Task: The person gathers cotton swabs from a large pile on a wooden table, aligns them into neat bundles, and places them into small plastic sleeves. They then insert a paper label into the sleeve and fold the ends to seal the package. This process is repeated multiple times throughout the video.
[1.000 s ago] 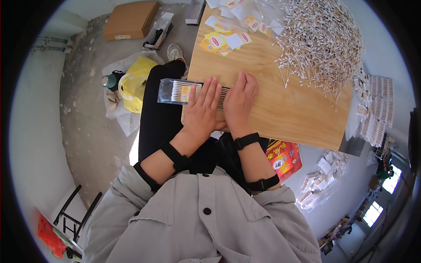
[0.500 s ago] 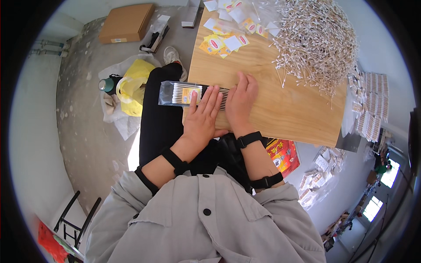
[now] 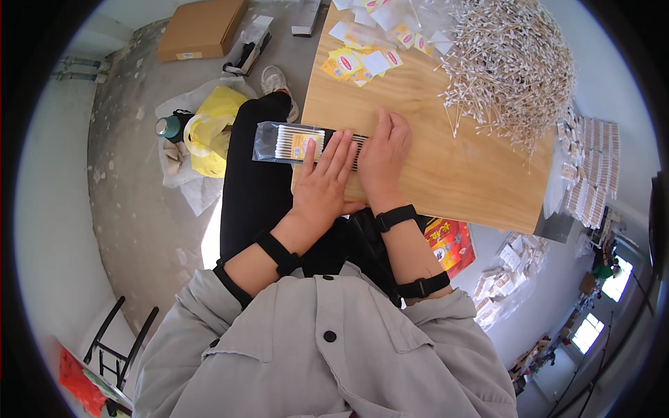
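A clear plastic bag [image 3: 264, 141] sticks out past the table's left edge over my thigh. Inside it shows a row of white-tipped cotton swabs [image 3: 282, 143] with a yellow label card [image 3: 307, 145]. My left hand [image 3: 319, 184] lies flat across the row, its fingers stretched out over the label side. Thin sticks on a dark backing [image 3: 359, 143] show between my two hands. At their right end my right hand [image 3: 385, 160] rests on its edge with fingers bent and together. What its fingers hold, if anything, is hidden.
Loose cotton swabs [image 3: 512, 66] form a big heap at the table's far right. Yellow label cards [image 3: 345, 64] and clear bags [image 3: 394, 15] lie at the far left of the wooden table [image 3: 481, 177]. Filled packs [image 3: 596, 164] are stacked beyond its right edge.
Both hands stay at the bag and the swab row in nearly the same pose. The whole view has shifted slightly; nothing was visibly let go or taken up.
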Demonstrator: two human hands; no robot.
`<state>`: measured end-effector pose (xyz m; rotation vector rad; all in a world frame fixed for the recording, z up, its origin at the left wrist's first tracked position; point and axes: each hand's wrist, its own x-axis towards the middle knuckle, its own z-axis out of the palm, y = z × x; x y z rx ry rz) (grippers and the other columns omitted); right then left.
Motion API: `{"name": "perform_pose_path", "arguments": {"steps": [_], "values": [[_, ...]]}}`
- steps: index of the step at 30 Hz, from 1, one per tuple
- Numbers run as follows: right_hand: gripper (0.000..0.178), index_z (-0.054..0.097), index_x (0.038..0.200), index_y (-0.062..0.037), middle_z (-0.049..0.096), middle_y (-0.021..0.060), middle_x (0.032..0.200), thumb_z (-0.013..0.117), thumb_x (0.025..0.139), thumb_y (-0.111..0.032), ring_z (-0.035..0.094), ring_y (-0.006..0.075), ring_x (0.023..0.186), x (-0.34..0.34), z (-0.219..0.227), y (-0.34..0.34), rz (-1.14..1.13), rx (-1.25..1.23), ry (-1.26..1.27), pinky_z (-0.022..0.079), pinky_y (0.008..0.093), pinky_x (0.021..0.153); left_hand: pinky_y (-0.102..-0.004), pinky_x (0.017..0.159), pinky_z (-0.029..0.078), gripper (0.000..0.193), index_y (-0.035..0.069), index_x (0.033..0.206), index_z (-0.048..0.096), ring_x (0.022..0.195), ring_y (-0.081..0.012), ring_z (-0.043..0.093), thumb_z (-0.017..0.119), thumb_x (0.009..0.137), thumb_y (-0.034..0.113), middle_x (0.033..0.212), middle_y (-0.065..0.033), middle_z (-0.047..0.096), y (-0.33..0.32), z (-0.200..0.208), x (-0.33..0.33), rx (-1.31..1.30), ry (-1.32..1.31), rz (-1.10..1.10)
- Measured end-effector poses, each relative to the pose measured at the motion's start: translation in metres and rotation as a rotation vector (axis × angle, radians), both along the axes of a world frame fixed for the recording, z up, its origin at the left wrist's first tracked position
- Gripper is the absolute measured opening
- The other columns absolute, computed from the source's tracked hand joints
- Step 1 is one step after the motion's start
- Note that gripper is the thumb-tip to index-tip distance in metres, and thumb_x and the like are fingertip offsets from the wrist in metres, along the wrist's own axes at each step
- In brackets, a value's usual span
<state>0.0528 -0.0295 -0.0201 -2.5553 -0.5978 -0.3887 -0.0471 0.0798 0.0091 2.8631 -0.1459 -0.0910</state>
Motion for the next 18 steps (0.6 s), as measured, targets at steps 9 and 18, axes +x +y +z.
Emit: {"name": "perform_pose_path", "arguments": {"steps": [9,18], "values": [[0.045,0.053,0.124,0.0006,0.050,0.0174,0.119,0.055,0.080,0.001,0.045,0.0380,0.119,0.004,0.001,0.001,-0.007,0.012,-0.027,0.036,0.0494,0.104,-0.0560,0.119,0.009,0.111,0.000,0.151,0.030,0.151,-0.0274,0.015,0.068,0.070,0.066,0.161,-0.0154,0.021,0.000,-0.001,0.001,-0.015,0.005,-0.012],[0.036,0.055,0.122,0.0001,0.048,0.0159,0.117,0.055,0.086,0.000,0.046,0.0367,0.118,0.005,-0.003,0.004,-0.040,-0.013,-0.082,0.038,0.0457,0.102,-0.0445,0.113,0.030,0.070,-0.001,0.147,0.032,0.138,-0.0380,0.031,0.067,0.089,0.017,0.151,-0.0235,0.028,0.075,0.007,0.001,-0.444,-0.407,0.496]]}}
